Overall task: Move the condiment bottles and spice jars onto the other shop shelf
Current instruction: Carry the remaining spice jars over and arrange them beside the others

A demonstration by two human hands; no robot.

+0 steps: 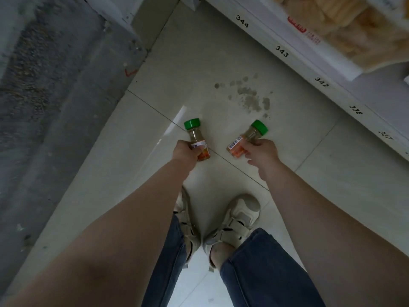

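Note:
I look straight down at the floor. My left hand (185,152) grips a small spice jar (195,136) with a green cap and an orange label, held roughly upright. My right hand (262,151) holds a second jar (249,137) of the same kind, tilted to the right, its barcode label facing up. Both jars hang in the air above the pale tiled floor (221,63), about a hand's width apart.
A white shop shelf edge (321,82) with numbers 344 to 337 runs along the right, with pale packaged goods (358,29) above it. A rough grey concrete strip (44,96) lies on the left. Grey stains (250,98) mark the tiles. My shoes (234,220) stand below.

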